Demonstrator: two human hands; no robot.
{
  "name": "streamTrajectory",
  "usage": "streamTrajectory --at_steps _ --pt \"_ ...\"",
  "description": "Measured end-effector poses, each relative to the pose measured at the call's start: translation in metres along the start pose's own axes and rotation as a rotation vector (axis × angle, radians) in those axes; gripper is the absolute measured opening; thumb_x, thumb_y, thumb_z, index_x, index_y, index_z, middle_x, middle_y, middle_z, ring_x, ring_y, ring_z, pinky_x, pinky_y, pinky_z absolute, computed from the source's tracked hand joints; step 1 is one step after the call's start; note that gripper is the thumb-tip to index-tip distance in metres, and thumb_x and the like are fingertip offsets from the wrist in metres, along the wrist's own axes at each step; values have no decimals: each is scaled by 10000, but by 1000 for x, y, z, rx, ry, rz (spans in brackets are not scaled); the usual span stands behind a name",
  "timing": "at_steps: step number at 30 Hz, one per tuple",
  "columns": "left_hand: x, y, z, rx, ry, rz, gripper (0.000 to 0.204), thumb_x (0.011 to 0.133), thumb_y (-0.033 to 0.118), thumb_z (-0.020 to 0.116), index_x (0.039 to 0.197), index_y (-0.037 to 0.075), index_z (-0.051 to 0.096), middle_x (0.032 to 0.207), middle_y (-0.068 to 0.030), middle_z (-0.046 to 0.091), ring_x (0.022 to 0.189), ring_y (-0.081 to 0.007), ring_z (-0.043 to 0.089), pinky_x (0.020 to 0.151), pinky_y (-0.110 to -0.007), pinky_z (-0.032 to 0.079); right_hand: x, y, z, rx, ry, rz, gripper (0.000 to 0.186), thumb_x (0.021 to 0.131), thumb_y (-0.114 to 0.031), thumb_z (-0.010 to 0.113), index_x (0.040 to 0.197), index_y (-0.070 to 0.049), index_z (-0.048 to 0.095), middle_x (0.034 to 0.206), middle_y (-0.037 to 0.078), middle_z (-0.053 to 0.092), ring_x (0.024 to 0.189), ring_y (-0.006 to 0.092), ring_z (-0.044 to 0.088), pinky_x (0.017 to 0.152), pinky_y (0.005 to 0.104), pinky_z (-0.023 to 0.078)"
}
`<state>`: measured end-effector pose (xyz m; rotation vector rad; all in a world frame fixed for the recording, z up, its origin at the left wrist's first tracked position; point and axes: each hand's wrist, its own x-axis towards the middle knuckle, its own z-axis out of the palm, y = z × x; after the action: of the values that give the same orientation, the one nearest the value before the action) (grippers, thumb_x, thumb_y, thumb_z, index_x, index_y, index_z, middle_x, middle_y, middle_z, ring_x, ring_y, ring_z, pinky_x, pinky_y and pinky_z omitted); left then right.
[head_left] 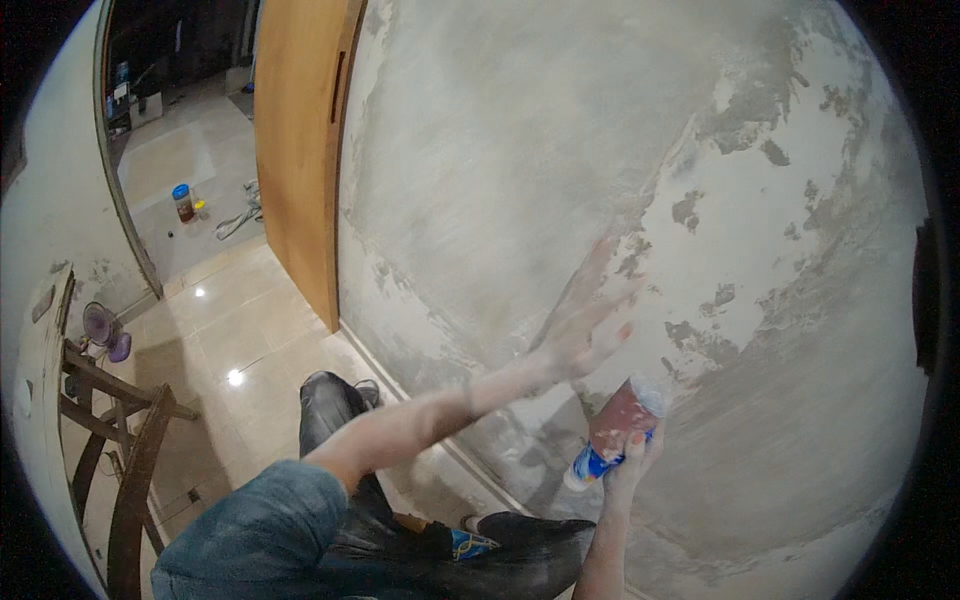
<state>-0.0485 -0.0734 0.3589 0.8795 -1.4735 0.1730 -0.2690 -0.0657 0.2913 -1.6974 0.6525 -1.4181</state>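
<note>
My left hand stretches out, fingers apart and slightly blurred, at the patchy grey-and-white plastered wall; I cannot tell whether it touches the surface. Lower right, my right hand is closed round a dusty cylindrical object, pinkish at its upper part, with a blue-labelled lower part and a white end, held tilted close to the wall. White patches and rough grey spots show on the plaster above it. My bent legs in dark, dusty trousers are below my left arm.
A wooden door stands beside a doorway. Beyond it, a blue-lidded container, a small yellow item and a rag lie on the floor. At left are a wooden chair and a purple respirator mask. A tiled floor borders the wall.
</note>
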Motion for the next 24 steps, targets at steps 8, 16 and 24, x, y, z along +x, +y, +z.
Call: streamTrajectory --at_steps 8,16,24 --pt "-51 15 -32 -969 -639 -337 817 855 434 712 1500 59 380 1483 -134 451 1379 -240 382 1148 -403 290 -23 27 15 566 -278 529 622 872 -439 641 1337 -47 509 1188 144 614 1059 326 615 868 466 494" --pt "-41 55 -50 -881 -893 -351 707 674 179 800 1331 51 571 1250 -109 630 1166 -221 563 1026 -356 419 -19 -35 45 -441 -487 -225 521 659 -427 722 1048 -83 684 1071 180 646 1048 451 564 916 545 431" --pt "-39 60 -38 -905 -598 -646 500 862 339 739 1232 22 628 1139 -90 658 1081 -168 589 937 -329 470 -15 6 5 729 -534 584 528 929 -512 523 1126 -32 618 1057 157 649 932 304 658 853 432 519"
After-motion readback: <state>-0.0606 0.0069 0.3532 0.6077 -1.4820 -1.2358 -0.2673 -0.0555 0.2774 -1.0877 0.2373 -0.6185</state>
